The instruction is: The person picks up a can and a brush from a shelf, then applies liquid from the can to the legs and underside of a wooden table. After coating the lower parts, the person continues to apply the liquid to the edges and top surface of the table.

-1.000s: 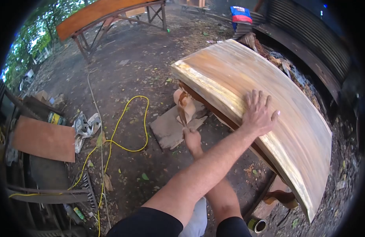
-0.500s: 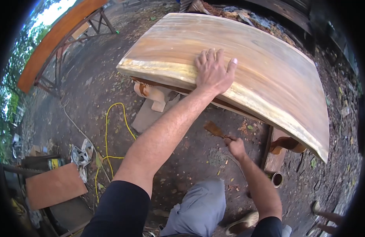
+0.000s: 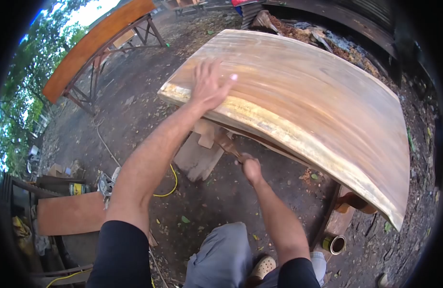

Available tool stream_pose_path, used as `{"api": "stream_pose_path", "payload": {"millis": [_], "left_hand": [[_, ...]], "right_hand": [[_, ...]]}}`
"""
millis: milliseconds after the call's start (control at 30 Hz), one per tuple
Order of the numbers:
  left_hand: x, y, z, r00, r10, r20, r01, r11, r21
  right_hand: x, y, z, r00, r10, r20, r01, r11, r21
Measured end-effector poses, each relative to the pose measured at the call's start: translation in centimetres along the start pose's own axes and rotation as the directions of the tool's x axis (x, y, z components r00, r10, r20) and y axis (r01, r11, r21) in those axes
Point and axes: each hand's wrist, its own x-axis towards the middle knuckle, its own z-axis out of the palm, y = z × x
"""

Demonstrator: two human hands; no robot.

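My left hand (image 3: 211, 86) rests on the top of a thick wooden slab (image 3: 308, 96) with a pale live edge, near its left end, fingers spread. Below the near edge, my right hand (image 3: 251, 169) grips the handle of a paintbrush (image 3: 227, 144) with brown-stained bristles. The bristles overlap a pale curved leg (image 3: 206, 138) under the slab's left end; the slab hides that leg's upper part. At the other end stands a brown-coated curved leg (image 3: 357, 203).
An open can (image 3: 335, 245) with dark contents sits on the ground at the lower right. Yellow cable (image 3: 173, 182) lies on the dirt at left, near a flat brown board (image 3: 70, 213). A long orange-brown tabletop (image 3: 99, 45) on trestles stands at back left.
My left hand has slid left along the slab. My right hand has brought the paintbrush left and up to the pale leg. The view has shifted.
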Motion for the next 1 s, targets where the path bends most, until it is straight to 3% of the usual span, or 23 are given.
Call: {"api": "stream_pose_path", "payload": {"millis": [67, 133, 267, 367, 400, 467, 600, 700, 800, 867, 900, 1000], "left_hand": [[-0.3, -1.5, 0.9, 0.998, 0.06, -0.023, -0.059, 0.998, 0.027], [-0.8, -2.5, 2.0, 0.995, 0.103, -0.02, -0.101, 0.993, 0.058], [-0.7, -2.3, 1.5, 0.992, 0.116, 0.048, -0.12, 0.99, 0.074], [-0.5, -1.8, 1.4, 0.992, 0.089, 0.09, -0.095, 0.993, 0.066], [-0.5, -1.8, 1.3, 0.993, 0.073, 0.095, -0.079, 0.994, 0.07], [-0.6, -1.8, 1.3, 0.992, 0.052, 0.116, -0.06, 0.996, 0.068], [-0.6, -2.0, 1.3, 0.992, 0.069, 0.106, -0.072, 0.997, 0.027], [-0.5, -2.0, 1.3, 0.991, 0.069, 0.117, -0.075, 0.996, 0.052], [-0.5, -1.8, 1.2, 0.992, 0.066, 0.106, -0.07, 0.997, 0.029], [-0.5, -1.8, 1.2, 0.991, 0.049, 0.127, -0.054, 0.998, 0.034], [-0.6, -1.8, 1.1, 0.99, 0.041, 0.137, -0.047, 0.998, 0.041], [-0.6, -1.7, 1.1, 0.988, 0.012, 0.151, -0.019, 0.999, 0.045]], "right_hand": [[3.3, -2.5, 2.3, 0.993, 0.116, 0.024, -0.118, 0.955, 0.271], [9.0, -0.5, 6.0, 0.997, -0.044, -0.065, 0.065, 0.927, 0.369], [13.9, -0.4, 8.1, 0.976, -0.2, -0.084, 0.214, 0.836, 0.504], [13.3, -0.4, 8.6, 0.996, -0.05, 0.071, -0.011, 0.733, 0.681], [15.1, 2.2, 10.3, 0.996, 0.026, 0.087, -0.075, 0.766, 0.638], [17.0, 7.0, 13.0, 0.999, -0.027, 0.025, 0.01, 0.846, 0.533], [17.9, 8.6, 11.4, 0.99, -0.119, -0.07, 0.137, 0.922, 0.363], [18.6, 11.2, 12.3, 0.992, -0.088, -0.085, 0.096, 0.991, 0.094], [20.2, 15.6, 12.7, 0.99, -0.075, -0.119, 0.049, 0.978, -0.201], [21.2, 17.0, 11.6, 0.989, 0.099, 0.107, -0.074, 0.973, -0.219], [22.4, 16.6, 10.4, 0.907, 0.242, 0.345, -0.193, 0.966, -0.171], [22.3, 15.9, 11.0, 0.891, 0.312, 0.331, -0.218, 0.932, -0.29]]}}
